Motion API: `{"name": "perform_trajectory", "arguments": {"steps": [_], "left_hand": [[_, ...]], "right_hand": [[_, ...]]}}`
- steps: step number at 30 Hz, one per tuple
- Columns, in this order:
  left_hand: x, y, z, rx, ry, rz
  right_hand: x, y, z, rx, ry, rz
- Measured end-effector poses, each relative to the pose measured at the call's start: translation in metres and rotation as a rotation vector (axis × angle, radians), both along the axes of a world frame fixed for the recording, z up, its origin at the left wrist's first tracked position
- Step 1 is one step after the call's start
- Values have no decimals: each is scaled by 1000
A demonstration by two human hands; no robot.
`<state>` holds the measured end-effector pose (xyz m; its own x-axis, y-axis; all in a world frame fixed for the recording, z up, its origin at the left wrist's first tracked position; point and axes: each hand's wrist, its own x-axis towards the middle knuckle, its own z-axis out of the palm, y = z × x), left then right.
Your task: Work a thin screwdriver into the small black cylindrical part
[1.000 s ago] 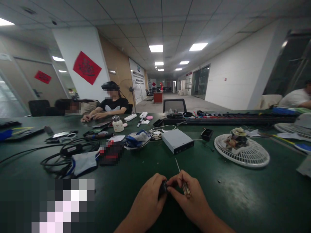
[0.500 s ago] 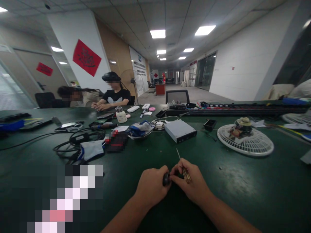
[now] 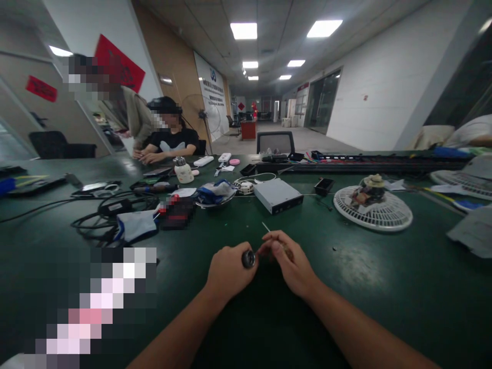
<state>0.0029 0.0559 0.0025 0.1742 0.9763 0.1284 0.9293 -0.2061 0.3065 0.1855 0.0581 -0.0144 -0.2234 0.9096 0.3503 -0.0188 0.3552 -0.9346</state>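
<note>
My left hand (image 3: pixel 227 270) is closed around a small black cylinder (image 3: pixel 248 259), whose round, hollow-looking end faces up and toward me; the rest of it is hidden in the fist. Close by on the right, my right hand (image 3: pixel 295 267) grips a screwdriver (image 3: pixel 286 249) with a yellowish see-through handle. Its thin metal shaft points away and to the left, clear of the cylinder. The fingertips of my right hand are near the cylinder; whether they touch it I cannot tell. Beyond both hands lies a grey optical disc drive (image 3: pixel 277 195) on the green table (image 3: pixel 238 233).
A white fan grille (image 3: pixel 378 219) carrying a motor lies on the right. Left of centre are a cloth-filled bowl (image 3: pixel 216 193), black cables (image 3: pixel 92 218) and a bottle (image 3: pixel 183 171). A long black casing (image 3: pixel 346 166) runs along the back. Two people sit or stand at the far left.
My left hand has turned the cylinder so its end faces me. My right fingers have shifted around the screwdriver handle. The view tilted down; a person at the far left has stood up.
</note>
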Motion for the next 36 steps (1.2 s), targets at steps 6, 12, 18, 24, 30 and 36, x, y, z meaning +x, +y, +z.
{"name": "perform_trajectory", "arguments": {"steps": [6,12,18,24,30,36], "left_hand": [[-2,4,-4,-2,-94,85],[-2,4,-6,-18,-64,8],[-1,4,-7,8,-45,-6],[0,4,-4,-33,-34,-16],[0,5,-5,-31,-13,-41],[0,4,-4,-26,-18,-36]], "right_hand": [[7,7,-6,-175,293,25],[4,3,-1,-184,186,21],[3,3,1,-186,169,4],[6,1,4,-149,139,65],[7,1,4,-132,125,82],[5,5,-3,-154,170,-9]]}}
